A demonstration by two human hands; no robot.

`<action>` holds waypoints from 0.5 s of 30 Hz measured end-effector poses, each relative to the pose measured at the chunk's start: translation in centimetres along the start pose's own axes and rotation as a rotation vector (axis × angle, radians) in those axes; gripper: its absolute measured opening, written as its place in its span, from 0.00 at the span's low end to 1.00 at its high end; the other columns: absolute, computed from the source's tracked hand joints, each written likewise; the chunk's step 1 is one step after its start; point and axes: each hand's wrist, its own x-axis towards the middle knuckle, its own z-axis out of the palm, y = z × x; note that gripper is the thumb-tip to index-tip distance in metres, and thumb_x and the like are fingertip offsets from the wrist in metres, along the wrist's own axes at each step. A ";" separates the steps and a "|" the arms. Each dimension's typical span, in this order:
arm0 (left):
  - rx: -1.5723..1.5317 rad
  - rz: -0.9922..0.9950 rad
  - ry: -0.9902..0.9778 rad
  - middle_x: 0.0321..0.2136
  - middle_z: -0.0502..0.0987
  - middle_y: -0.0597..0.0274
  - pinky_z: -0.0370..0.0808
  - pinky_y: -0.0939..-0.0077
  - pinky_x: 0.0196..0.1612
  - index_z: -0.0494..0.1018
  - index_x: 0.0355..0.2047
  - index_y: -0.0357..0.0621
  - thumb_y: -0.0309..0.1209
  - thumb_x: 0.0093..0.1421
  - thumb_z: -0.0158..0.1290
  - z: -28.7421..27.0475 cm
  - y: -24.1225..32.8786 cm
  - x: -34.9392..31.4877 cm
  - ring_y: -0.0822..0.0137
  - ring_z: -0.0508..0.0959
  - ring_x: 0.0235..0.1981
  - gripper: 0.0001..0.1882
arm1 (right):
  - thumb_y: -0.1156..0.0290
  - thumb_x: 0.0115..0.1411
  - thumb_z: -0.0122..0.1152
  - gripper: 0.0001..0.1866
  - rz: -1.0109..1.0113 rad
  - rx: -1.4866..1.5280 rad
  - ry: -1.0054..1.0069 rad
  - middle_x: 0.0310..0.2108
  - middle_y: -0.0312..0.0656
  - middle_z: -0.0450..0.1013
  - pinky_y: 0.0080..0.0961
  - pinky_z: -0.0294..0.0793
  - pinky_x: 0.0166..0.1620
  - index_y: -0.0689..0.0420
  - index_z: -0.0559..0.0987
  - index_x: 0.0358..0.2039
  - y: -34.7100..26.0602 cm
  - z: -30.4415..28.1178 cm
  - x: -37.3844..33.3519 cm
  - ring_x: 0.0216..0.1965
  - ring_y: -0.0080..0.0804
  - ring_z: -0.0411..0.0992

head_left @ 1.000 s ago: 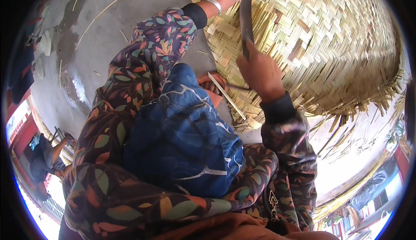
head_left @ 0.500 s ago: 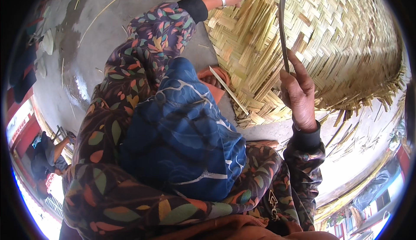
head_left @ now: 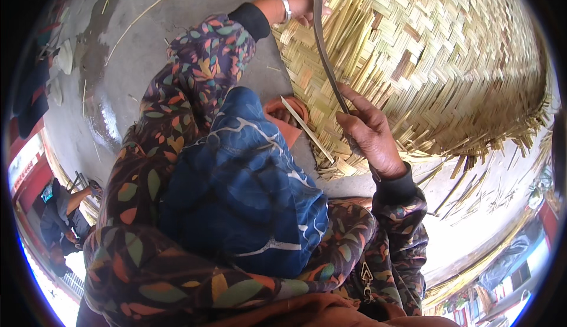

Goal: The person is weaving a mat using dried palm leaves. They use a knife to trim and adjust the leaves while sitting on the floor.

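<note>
A large mat woven from pale bamboo-like strips (head_left: 455,37) fills the right side, its edge fringed with loose ends. My right hand (head_left: 373,137) grips one end of a long, thin, dark curved blade (head_left: 325,52), fingers closed round it. The blade slants up and left over the weave, its tip beside my left hand. At the mat's upper left edge, my left hand (head_left: 300,5) has its fingers curled by loose strip ends (head_left: 358,28); what they hold, if anything, is hidden. A pale flat strip (head_left: 308,131) lies by my foot, its lower end on the mat.
My orange shoe (head_left: 290,133) is at the mat's near-left edge. Blue patterned cloth (head_left: 248,179) covers my knee. A long thin strip (head_left: 155,7) lies on the grey concrete floor (head_left: 139,49). Another person (head_left: 62,215) is at the far left.
My right hand has moved left with the blade, which now leans left, its tip close to my left hand. My left hand has shifted slightly left and down.
</note>
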 end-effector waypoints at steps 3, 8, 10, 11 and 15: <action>-0.016 0.032 0.233 0.21 0.78 0.55 0.76 0.77 0.20 0.75 0.32 0.31 0.32 0.58 0.54 1.4 0.7 -1.6 0.66 0.81 0.20 0.13 | 0.67 0.59 0.55 0.29 0.084 -0.103 0.044 0.31 0.35 0.70 0.15 0.65 0.35 0.62 0.63 0.60 -0.1 -0.6 0.7 0.30 0.17 0.64; -0.114 0.026 0.240 0.24 0.78 0.58 0.76 0.80 0.21 0.74 0.34 0.32 0.34 0.57 0.56 1.3 -1.9 -0.1 0.70 0.80 0.21 0.14 | 0.64 0.57 0.55 0.26 0.025 -0.329 0.182 0.25 0.40 0.71 0.21 0.68 0.33 0.62 0.70 0.55 0.3 -1.2 3.0 0.25 0.25 0.67; -0.220 0.045 0.195 0.26 0.78 0.59 0.76 0.81 0.23 0.73 0.36 0.32 0.35 0.57 0.58 1.1 -1.9 -0.2 0.70 0.80 0.23 0.15 | 0.64 0.56 0.55 0.25 -0.038 -0.472 0.215 0.27 0.47 0.74 0.25 0.71 0.36 0.63 0.71 0.53 0.5 -1.8 3.8 0.28 0.32 0.72; -0.272 0.044 0.176 0.28 0.78 0.60 0.77 0.81 0.25 0.73 0.36 0.32 0.35 0.56 0.59 1.1 -2.1 -0.6 0.70 0.80 0.24 0.16 | 0.64 0.56 0.55 0.25 -0.084 -0.549 0.211 0.29 0.51 0.75 0.26 0.72 0.38 0.63 0.72 0.53 0.7 -1.8 4.0 0.30 0.35 0.74; -0.432 -0.010 0.126 0.28 0.77 0.67 0.72 0.84 0.29 0.73 0.41 0.38 0.36 0.56 0.60 0.7 -2.0 -0.9 0.76 0.77 0.28 0.18 | 0.63 0.56 0.55 0.24 -0.125 -0.683 0.194 0.31 0.56 0.75 0.32 0.72 0.41 0.62 0.72 0.51 -0.3 -2.9 4.1 0.33 0.44 0.76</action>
